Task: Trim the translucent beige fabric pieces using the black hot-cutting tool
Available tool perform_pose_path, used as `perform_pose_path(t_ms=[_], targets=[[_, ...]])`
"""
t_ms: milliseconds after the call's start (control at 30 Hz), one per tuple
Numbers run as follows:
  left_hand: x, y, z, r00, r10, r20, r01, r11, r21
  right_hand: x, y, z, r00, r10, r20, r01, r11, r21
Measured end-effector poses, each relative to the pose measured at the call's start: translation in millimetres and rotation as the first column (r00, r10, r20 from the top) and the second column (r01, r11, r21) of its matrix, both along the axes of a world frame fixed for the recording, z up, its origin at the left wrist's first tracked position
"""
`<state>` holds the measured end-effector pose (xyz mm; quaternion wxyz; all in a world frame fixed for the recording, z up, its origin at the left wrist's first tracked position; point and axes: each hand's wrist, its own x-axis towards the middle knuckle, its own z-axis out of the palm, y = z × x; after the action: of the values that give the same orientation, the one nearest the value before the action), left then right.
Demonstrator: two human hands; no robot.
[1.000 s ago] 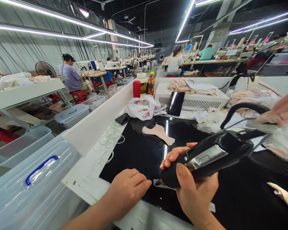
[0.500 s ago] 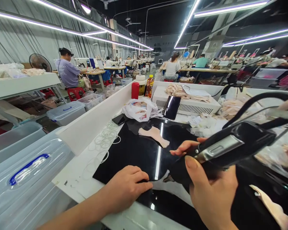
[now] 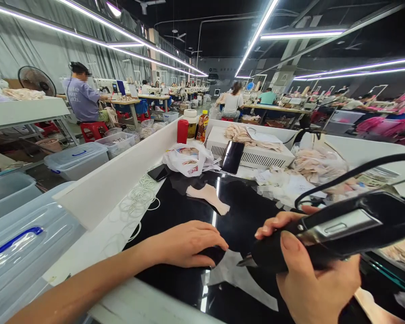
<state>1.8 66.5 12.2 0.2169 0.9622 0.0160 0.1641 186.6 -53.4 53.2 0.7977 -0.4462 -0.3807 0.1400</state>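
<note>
My right hand [image 3: 319, 270] is wrapped around a black corded hand tool [image 3: 340, 225] with a silver plate on its side. Its pointed metal tip [image 3: 245, 261] is over a thin, whitish, see-through piece [image 3: 246, 283] on the glossy black board [image 3: 175, 216]. Palm down, my left hand [image 3: 192, 245] rests on the board with its thumb apart from the fingers. Its fingertips are at the left end of the whitish piece and hold nothing that I can see. Farther back on the board lies a pale pink fabric piece [image 3: 209, 197].
Pale loops [image 3: 137, 198] lie along the left wall. Behind the board are a white plastic bag [image 3: 191, 158], a phone [image 3: 232, 156], bottles [image 3: 202, 126] and a white vented box [image 3: 249, 148]. Bagged fabric pieces [image 3: 319, 164] sit at right, under the tool's cable [image 3: 357, 168]. Lidded bins [image 3: 30, 252] stand at left.
The view has swung to the right. My left hand is flatter and shows more from above. The tool is turned so that its metal tip and more of the whitish piece are visible.
</note>
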Motion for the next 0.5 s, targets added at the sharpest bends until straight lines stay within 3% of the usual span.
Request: perform_pose_path(t_ms=[200,500], targets=[[22.0,6.7,0.2,0.978,-0.163,-0.129,0.144,0.979,-0.142,-5.8,3.6,1.3,0.997,0.012,-0.074,-0.012,1.000,-0.011],[16.6,12.9,-8.1,0.974,-0.196,-0.112,0.172,0.965,-0.196,-12.5,11.6,-2.5,0.996,0.029,-0.086,-0.030,0.999,-0.014]])
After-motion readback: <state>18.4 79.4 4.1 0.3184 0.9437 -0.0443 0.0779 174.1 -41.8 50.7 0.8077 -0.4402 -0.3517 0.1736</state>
